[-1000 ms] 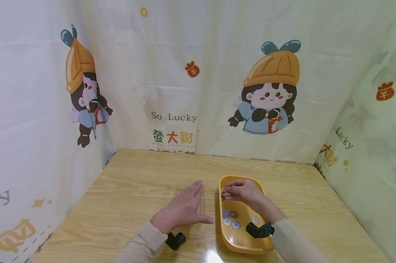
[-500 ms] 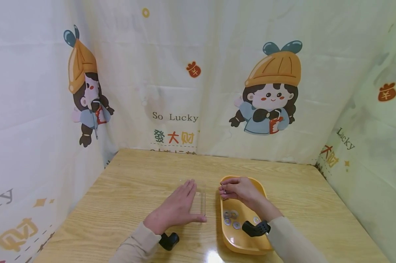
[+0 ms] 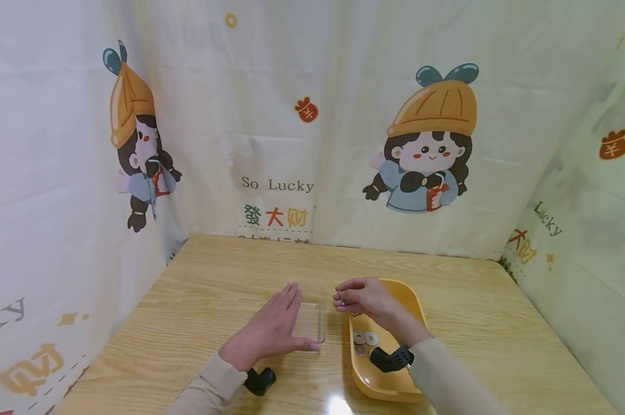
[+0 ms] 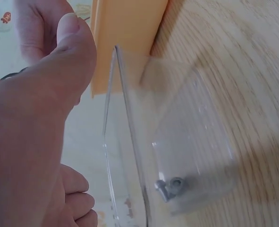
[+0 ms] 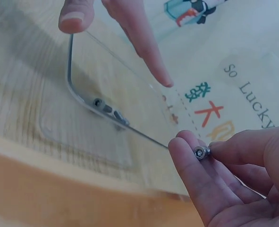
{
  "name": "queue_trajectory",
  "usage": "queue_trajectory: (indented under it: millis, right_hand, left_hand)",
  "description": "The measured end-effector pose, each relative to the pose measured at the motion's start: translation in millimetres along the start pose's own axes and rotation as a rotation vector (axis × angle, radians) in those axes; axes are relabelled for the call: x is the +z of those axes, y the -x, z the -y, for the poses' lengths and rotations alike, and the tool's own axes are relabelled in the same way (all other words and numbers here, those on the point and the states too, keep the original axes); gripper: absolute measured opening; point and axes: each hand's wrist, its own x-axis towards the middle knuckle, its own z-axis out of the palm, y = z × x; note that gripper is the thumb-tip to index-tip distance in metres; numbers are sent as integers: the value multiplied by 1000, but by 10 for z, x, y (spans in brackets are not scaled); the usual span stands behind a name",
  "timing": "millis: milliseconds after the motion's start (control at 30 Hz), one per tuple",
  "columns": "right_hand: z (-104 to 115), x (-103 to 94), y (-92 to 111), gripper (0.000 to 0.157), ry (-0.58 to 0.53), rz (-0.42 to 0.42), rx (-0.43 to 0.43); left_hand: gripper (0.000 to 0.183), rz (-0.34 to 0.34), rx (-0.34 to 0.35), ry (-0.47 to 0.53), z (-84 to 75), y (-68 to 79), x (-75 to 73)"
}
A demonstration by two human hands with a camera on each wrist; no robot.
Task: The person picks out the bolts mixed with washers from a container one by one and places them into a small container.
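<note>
From afar, I look down on a light wood-grain bench that runs back to pale cloth hangings, which rise behind it and along both sides. A printed cartoon girl in an orange hat marks the back cloth, right of the words "So Lucky"; a white glare shines at the bench's near edge. The right hand, fingertips past the left rim of an orange tray, pinches a small metal bolt. Flat washers lie in the tray. The left hand, fingers straight and thumb spread, is at a clear box standing on the bench just left of the tray, two small metal fasteners inside; I cannot tell whether it touches the box.
</note>
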Motion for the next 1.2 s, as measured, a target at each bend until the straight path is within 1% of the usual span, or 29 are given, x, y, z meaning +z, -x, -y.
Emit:
queue_trajectory:
  millis: [167,300,467,633,733,933,1200]
  right_hand:
    - [8,96,-40,29,5,8,-2]
    - [5,161,-69,29,1,10,2]
    - [-9,241,-118,27,-8,17,6]
    - [-19,311,-162,25,14,28,0]
    - [-17,355,-179,24,22,39,-3]
    - [-18,431,-208,24,23,63,-11]
    - [-18,510,-230,28,65,71,15]
  left_hand:
    - [115,-1,-18,25,44,29,13]
    - [117,-1,-28,25,90,49,30]
    - [115,14,-46,14,130,64,43]
    - [113,24,-57,24,145,73,49]
    - [113,14,-53,22,148,77,57]
    - [113,-32,-53,-8,154,77,78]
    - [110,-28,-69,1,149,72,92]
